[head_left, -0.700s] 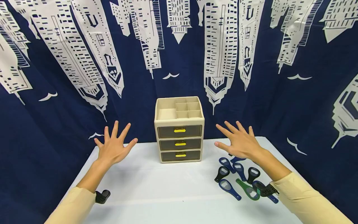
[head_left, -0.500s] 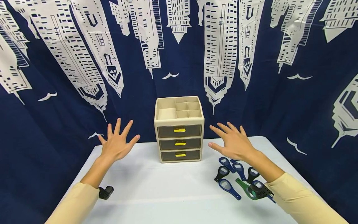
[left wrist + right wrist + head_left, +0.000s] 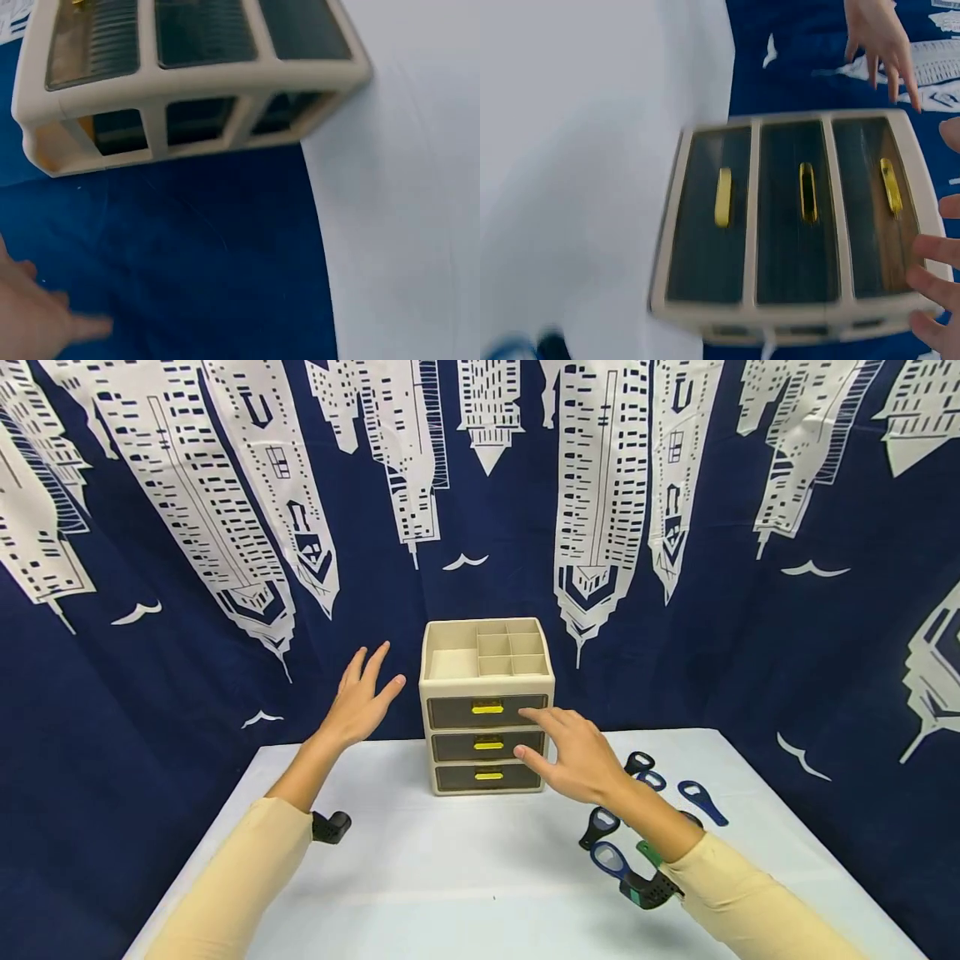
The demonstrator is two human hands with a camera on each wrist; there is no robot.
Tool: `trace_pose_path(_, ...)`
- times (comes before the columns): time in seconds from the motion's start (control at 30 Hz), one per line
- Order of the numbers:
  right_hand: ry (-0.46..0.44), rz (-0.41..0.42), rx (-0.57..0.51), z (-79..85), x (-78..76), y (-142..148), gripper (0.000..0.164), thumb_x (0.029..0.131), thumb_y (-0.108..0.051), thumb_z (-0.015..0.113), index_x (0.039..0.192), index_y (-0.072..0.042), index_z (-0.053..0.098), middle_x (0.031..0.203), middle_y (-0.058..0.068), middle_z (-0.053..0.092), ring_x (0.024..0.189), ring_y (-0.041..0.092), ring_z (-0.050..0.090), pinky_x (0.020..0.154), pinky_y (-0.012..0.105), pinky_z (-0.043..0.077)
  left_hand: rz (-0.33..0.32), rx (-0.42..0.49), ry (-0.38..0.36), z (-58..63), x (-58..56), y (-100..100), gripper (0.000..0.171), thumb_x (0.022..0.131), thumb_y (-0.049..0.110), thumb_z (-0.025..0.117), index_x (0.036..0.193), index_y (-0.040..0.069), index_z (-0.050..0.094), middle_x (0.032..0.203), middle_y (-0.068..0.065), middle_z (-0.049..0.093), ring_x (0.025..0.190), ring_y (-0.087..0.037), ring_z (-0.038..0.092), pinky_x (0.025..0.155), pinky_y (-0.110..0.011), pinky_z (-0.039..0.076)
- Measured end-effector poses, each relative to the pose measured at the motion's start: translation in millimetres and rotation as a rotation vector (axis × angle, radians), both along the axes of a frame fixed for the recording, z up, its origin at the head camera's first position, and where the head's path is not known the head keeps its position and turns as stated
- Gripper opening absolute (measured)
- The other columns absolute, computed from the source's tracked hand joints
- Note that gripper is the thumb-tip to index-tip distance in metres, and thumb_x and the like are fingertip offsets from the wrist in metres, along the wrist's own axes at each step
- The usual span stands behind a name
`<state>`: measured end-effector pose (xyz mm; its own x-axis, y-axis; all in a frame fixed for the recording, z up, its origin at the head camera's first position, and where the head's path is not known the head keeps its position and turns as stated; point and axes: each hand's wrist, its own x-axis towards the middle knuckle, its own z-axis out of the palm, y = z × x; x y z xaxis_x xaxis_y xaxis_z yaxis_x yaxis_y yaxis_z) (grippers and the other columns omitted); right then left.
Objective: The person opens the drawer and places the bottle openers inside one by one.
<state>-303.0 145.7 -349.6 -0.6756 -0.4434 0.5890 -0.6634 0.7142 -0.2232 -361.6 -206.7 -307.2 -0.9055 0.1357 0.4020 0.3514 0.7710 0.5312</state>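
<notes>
A cream drawer organizer [image 3: 487, 685] stands at the back middle of the table, with three dark drawers, all pushed in, and yellow handles. Its top is split into compartments. My left hand [image 3: 358, 706] is in the air left of the organizer, fingers extended and holding nothing. In the left wrist view, part of that hand [image 3: 34, 315] shows beside the organizer's side wall. My right hand [image 3: 573, 756] overlaps the organizer's right front in the head view, thumb and fingers apart, nothing held. The right wrist view shows its fingertips [image 3: 934, 281] near the top drawer's end.
Several bottle openers lie on the right of the white table [image 3: 420, 860], partly behind my right arm: a black one [image 3: 600, 827], a blue one [image 3: 702, 802] and a green one [image 3: 649, 853] among them. A dark blue curtain [image 3: 375, 602] with white buildings hangs behind.
Both hands have moved inward toward the organizer, the left going right and up, the right going left. More openers show at the back right. The view has shifted slightly.
</notes>
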Motion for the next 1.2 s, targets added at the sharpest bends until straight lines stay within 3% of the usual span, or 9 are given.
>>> trace_pose_path(0.1, -0.070, 0.062, -0.093, -5.5, -0.1, -17, 0.059, 0.100, -0.048, 0.063, 0.143, -0.008, 0.061, 0.134, 0.011, 0.065, 0.122, 0.032, 0.060, 0.099, 0.054, 0.048, -0.103, 0.169, -0.038, 6.1, -10.9, 12, 0.073, 0.110, 0.047, 0.042, 0.168, 0.017, 0.011, 0.170, -0.022, 0.002, 0.154, -0.045, 0.006, 0.116, -0.070, 0.014)
trace_pose_path(0.2, -0.130, 0.111, -0.179, -12.1, -2.6, -33, 0.054, 0.101, -0.042, 0.064, 0.140, -0.005, 0.062, 0.125, 0.012, 0.069, 0.114, 0.032, 0.064, 0.094, 0.051, 0.052, -0.154, 0.343, -0.095, 10.3, -21.9, 25, 0.070, 0.111, 0.043, 0.042, 0.168, 0.015, 0.011, 0.170, -0.017, 0.009, 0.154, -0.039, 0.014, 0.120, -0.060, 0.019)
trace_pose_path(0.37, -0.284, 0.136, -0.331, -23.5, -7.4, -52, 0.042, 0.103, -0.033, 0.065, 0.134, -0.004, 0.065, 0.111, 0.008, 0.072, 0.100, 0.029, 0.067, 0.084, 0.045, 0.055, -0.163, 0.619, -0.156, 10.9, -42.5, 45, 0.064, 0.111, 0.030, 0.047, 0.165, 0.008, 0.021, 0.168, -0.014, 0.022, 0.151, -0.033, 0.028, 0.118, -0.045, 0.032)
trace_pose_path(0.47, -0.410, 0.117, -0.421, -27.9, -11.0, -61, 0.040, 0.105, -0.034, 0.063, 0.133, -0.005, 0.067, 0.110, 0.005, 0.073, 0.097, 0.028, 0.069, 0.081, 0.043, 0.056, -0.165, 0.716, -0.180, 10.2, -50.5, 54, 0.061, 0.111, 0.023, 0.048, 0.164, 0.004, 0.024, 0.166, -0.015, 0.026, 0.151, -0.031, 0.029, 0.118, -0.044, 0.032)
trace_pose_path(0.67, -0.662, 0.094, -0.660, -31.5, -22.0, -75, 0.042, 0.105, -0.037, 0.060, 0.129, -0.003, 0.066, 0.109, 0.014, 0.072, 0.095, 0.035, 0.069, 0.089, 0.051, 0.055, -0.250, 0.800, -0.236, 7.0, -56.0, 66, 0.056, 0.112, 0.015, 0.041, 0.163, 0.002, 0.024, 0.164, -0.017, 0.031, 0.148, -0.030, 0.034, 0.119, -0.044, 0.030)
trace_pose_path(0.83, -0.791, 0.106, -0.941, -35.4, -34.0, -85, 0.042, 0.104, -0.036, 0.061, 0.126, 0.000, 0.066, 0.106, 0.012, 0.071, 0.089, 0.031, 0.070, 0.082, 0.040, 0.055, -0.306, 0.872, -0.250, -0.1, -57.5, 64, 0.056, 0.113, 0.014, 0.039, 0.164, 0.003, 0.019, 0.167, -0.016, 0.026, 0.151, -0.029, 0.029, 0.120, -0.043, 0.028)
trace_pose_path(0.97, -0.830, 0.125, -1.115, -35.9, -39.9, -94, 0.040, 0.104, -0.034, 0.063, 0.121, 0.002, 0.067, 0.103, 0.009, 0.073, 0.077, 0.020, 0.069, 0.068, 0.029, 0.050, -0.325, 0.850, -0.245, -6.2, -58.7, 57, 0.057, 0.114, 0.016, 0.037, 0.165, 0.004, 0.015, 0.169, -0.016, 0.021, 0.152, -0.029, 0.025, 0.121, -0.044, 0.025)
trace_pose_path(1.2, -0.792, 0.109, -1.310, -32.1, -46.8, -100, 0.036, 0.104, -0.036, 0.066, 0.106, -0.001, 0.071, 0.089, 0.003, 0.076, 0.066, 0.010, 0.062, 0.059, 0.020, 0.044, -0.349, 0.828, -0.196, -8.4, -61.5, 60, 0.056, 0.115, 0.017, 0.036, 0.165, 0.004, 0.016, 0.168, -0.016, 0.021, 0.152, -0.029, 0.025, 0.120, -0.045, 0.026)
